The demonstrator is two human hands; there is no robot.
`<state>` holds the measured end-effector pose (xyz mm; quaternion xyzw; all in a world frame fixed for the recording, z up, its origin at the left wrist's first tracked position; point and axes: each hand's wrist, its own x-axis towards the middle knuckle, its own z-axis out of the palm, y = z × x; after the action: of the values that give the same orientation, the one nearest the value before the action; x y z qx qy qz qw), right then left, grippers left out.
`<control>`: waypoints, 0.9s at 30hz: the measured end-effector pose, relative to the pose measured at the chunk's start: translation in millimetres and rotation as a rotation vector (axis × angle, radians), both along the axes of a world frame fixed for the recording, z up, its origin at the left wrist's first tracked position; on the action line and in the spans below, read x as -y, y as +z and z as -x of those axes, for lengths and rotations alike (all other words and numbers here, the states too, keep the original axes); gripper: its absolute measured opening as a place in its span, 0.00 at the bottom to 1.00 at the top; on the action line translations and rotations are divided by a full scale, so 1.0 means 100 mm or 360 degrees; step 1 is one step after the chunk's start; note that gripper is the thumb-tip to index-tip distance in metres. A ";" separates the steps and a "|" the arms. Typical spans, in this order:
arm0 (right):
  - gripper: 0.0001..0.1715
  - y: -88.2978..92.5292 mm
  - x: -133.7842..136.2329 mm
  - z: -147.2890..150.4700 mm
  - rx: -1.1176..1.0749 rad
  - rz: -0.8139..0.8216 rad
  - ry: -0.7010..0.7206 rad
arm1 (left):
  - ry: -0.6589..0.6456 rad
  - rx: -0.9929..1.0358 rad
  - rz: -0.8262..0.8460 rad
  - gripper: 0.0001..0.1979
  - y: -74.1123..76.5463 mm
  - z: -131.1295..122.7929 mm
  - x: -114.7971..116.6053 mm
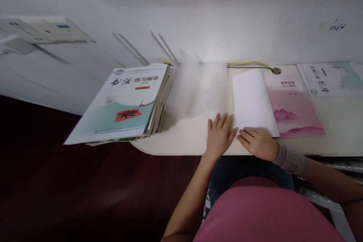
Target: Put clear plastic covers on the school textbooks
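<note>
Progress: seemingly partway; white sheet positioned, translucent film not yet flat; how much else remains, impossible to say.
White sheet: on the counter, overlapping the left part of the pink book; smooth, paper-like, slightly bowed.
Translucent film: thin, blurred, between the sheet and the book stack.
Left hand: palm down just left of the sheet, grip loose, fingers slightly apart, clamped on nothing visible.
Right hand: at the sheet's near edge; pinching or merely pressing, impossible to say.
Book stack: thick, uneven-edged, glossy-covered.
</note>
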<state>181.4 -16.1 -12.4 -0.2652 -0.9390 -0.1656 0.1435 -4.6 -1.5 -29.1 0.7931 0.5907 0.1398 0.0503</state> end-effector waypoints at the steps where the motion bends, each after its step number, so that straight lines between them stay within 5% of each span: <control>1: 0.14 -0.01 0.00 0.01 -0.0014 -0.0003 -0.0005 | 0.0003 0.0008 0.0004 0.26 0.00 0.00 0.00; 21: 0.13 -0.06 0.09 0.08 -0.0242 0.0147 0.0050 | 0.0019 0.0076 -0.0013 0.24 0.00 -0.01 0.00; 24: 0.15 0.08 -0.08 -0.09 -0.0422 0.0360 0.0058 | 0.0020 0.0073 -0.0026 0.24 0.00 0.00 0.01; 27: 0.23 0.19 -0.56 -0.45 -0.0480 0.0536 -0.0198 | 0.0011 0.0068 -0.0035 0.24 0.00 0.00 0.01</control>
<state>226.6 39.8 6.5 -0.3646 -0.9031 0.0263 0.2253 -4.5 -2.4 -29.3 0.7885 0.5906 0.1634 0.0535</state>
